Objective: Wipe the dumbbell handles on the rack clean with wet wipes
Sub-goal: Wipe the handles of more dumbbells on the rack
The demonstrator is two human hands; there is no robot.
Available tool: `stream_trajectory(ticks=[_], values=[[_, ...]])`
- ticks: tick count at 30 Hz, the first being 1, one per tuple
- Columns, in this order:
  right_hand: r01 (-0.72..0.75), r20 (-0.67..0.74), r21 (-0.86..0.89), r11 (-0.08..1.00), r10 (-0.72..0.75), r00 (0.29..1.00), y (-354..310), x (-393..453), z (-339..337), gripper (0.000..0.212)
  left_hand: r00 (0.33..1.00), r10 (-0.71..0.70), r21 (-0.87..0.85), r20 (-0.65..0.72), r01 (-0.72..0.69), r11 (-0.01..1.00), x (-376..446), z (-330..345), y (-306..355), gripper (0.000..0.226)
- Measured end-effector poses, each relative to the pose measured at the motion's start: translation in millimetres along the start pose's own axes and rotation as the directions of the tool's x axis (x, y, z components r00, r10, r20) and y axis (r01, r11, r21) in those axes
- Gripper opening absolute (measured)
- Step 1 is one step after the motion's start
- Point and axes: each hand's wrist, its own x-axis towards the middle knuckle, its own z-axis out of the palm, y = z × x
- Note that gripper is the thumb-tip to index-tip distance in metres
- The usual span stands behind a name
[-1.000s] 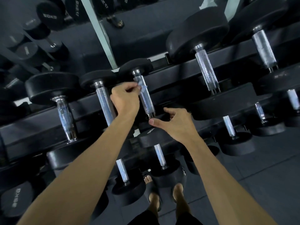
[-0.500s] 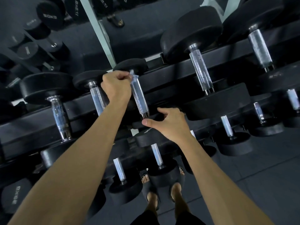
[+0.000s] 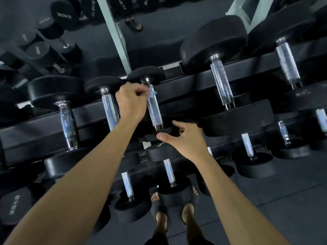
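Note:
A small dumbbell with a knurled chrome handle (image 3: 155, 112) lies on the top tier of the black rack (image 3: 194, 82). My left hand (image 3: 131, 99) pinches a crumpled pale wet wipe (image 3: 152, 92) against the far end of that handle. My right hand (image 3: 185, 138) grips the near black head (image 3: 164, 131) of the same dumbbell, thumb under it and fingers over its top edge.
More dumbbells fill the top tier: one handle (image 3: 110, 110) just left, a larger one (image 3: 68, 124) further left, bigger ones (image 3: 222, 84) to the right. A lower tier holds more handles (image 3: 169, 171). My sandalled feet (image 3: 177, 214) stand on dark floor; a mirror is behind.
My left hand with the wipe has slid a little back down the handle from its far end. My right hand keeps its hold on the near head.

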Motion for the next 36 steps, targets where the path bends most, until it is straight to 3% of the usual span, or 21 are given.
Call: stream_trajectory(ticks=[4, 10, 15, 20, 26, 29, 33, 36], values=[[-0.004, -0.017, 0.006, 1.0, 0.004, 1.0, -0.3, -0.7, 2.3, 0.093, 0.967, -0.147, 0.056, 0.209, 0.138, 0.989, -34.3, -10.8, -17.8, 0.012], [-0.005, -0.018, 0.024, 1.0, 0.005, 1.0, -0.3, 1.5, -0.5, 0.091, 0.972, -0.191, -0.042, 0.135, 0.198, 0.979, -26.3, -9.9, -9.5, 0.01], [-0.011, -0.041, 0.07, 0.997, 0.013, 0.999, 1.0, -0.2, 4.3, 0.094, 0.915, -0.205, 0.194, 0.347, 0.143, 0.97, -50.0, -13.1, -13.2, 0.017], [-0.008, -0.049, 0.085, 0.996, 0.012, 0.999, 1.4, -0.9, 6.1, 0.092, 0.977, -0.159, 0.015, 0.146, 0.158, 0.987, -31.5, -11.1, -2.3, 0.011], [-0.015, -0.079, 0.157, 0.987, 0.028, 0.996, 2.7, -3.5, 15.4, 0.109, 0.92, -0.167, 0.221, 0.356, 0.091, 0.971, -47.5, -14.2, -7.9, 0.015], [-0.007, -0.071, 0.145, 0.989, 0.018, 0.997, 1.6, -3.3, 15.2, 0.121, 0.955, -0.085, 0.166, 0.283, 0.038, 0.985, -42.8, -11.1, -5.5, 0.015], [-0.008, -0.056, 0.137, 0.991, 0.016, 0.998, 2.7, -3.7, 14.1, 0.116, 0.994, -0.007, 0.098, 0.113, -0.004, 0.995, -20.9, -4.3, 7.2, 0.008], [-0.011, -0.054, 0.145, 0.989, 0.019, 0.998, 1.9, -4.4, 13.9, 0.108, 0.971, -0.036, 0.197, 0.235, -0.011, 0.98, -28.5, -7.1, 4.0, 0.011]])
